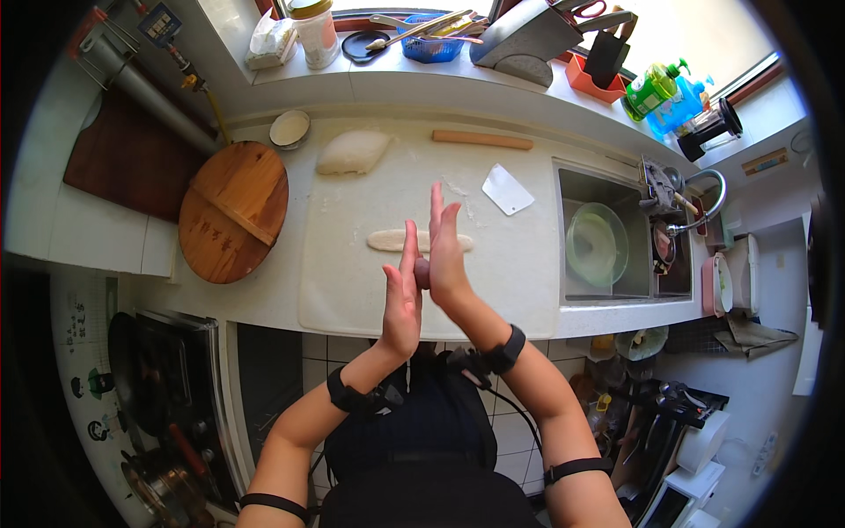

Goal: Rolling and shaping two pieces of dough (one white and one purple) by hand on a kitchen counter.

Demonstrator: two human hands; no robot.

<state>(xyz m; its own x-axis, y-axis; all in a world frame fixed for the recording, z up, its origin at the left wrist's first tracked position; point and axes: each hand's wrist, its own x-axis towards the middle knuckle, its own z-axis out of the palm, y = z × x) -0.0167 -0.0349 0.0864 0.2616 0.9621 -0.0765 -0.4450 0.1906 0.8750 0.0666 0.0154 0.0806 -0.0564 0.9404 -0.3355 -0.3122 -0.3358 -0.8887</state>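
Between my flat, upright palms sits a small dark purple ball (pixel 422 273), possibly filling paste. My left hand (pixel 403 300) presses it from the left, its fingers straight. My right hand (pixel 447 261) presses it from the other side, reaching a little farther forward. Just beyond the hands a flattened oblong strip of pale dough (pixel 386 240) lies on the white work mat (pixel 343 297); my fingers hide its middle. A larger lump of dough (pixel 353 152) rests at the back left of the mat. At the back right lie a wooden rolling pin (pixel 482 139) and a white dough scraper (pixel 507 189).
A round wooden lid (pixel 234 212) and a small bowl (pixel 290 129) stand left of the mat. To the right, a steel sink (pixel 574 295) holds a translucent basin (pixel 597 244). Along the windowsill are a knife block (pixel 521 39), a blue basket (pixel 432 49) and pump bottles (pixel 653 90).
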